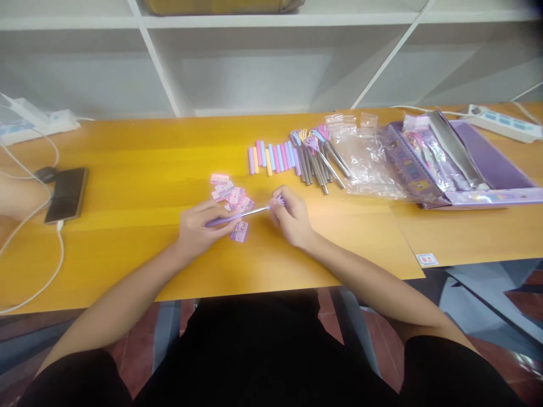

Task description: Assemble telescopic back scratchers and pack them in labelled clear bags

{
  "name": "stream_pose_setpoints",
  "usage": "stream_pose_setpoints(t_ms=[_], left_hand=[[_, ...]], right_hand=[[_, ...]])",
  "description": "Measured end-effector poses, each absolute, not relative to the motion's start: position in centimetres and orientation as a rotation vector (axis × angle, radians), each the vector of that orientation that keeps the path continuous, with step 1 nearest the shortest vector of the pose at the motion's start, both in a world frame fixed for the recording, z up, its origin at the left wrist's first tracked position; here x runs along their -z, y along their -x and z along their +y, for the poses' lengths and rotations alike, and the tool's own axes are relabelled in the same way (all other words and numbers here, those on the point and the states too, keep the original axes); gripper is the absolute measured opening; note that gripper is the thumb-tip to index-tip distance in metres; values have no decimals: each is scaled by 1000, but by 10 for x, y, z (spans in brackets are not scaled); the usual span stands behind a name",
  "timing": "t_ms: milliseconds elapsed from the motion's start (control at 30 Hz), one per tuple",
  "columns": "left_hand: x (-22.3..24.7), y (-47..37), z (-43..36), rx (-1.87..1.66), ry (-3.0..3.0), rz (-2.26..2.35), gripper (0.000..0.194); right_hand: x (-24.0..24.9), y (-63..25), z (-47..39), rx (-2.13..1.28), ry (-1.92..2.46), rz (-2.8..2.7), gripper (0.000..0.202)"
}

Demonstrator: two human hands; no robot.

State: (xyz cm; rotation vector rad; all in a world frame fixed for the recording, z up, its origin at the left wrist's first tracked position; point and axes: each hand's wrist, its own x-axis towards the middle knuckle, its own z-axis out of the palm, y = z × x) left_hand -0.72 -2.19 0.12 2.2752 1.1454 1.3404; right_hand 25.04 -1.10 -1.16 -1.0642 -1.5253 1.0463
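My left hand [198,227] grips a purple handle [223,219] with a thin silver rod [254,211] coming out of its right end. At the rod's other end, my right hand [291,217] is closed on a small purple claw-shaped head [280,199]. Pink printed cards [236,196] are scattered just beyond my left hand, and a purple card [240,232] lies below the rod. Farther back sits a row of pastel tubes [278,157]. Beside them is a pile of metal rods [314,164] with coloured claw-shaped heads.
Clear plastic bags [362,155] and an open purple box [494,152] holding packets lie at the right. A phone [67,195] with a white cable is at the left, near another person's arm [19,195]. Power strips [507,122] stand at the back.
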Motion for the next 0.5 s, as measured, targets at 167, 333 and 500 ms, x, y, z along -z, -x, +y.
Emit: stream_pose_setpoints(t_ms=[167,333,500], left_hand=[[-1,5,-21,-1361,-2303,1147,13],[2,0,-23,-1395,-2292,1138,16],[3,1,-24,-1443,-2324,1086,11]], right_hand=[[16,-249,-12,-970,1092,-1519,31],[19,-249,-12,-939,1137,-1517,33],[19,-249,-14,-904,1122,-1552,28]])
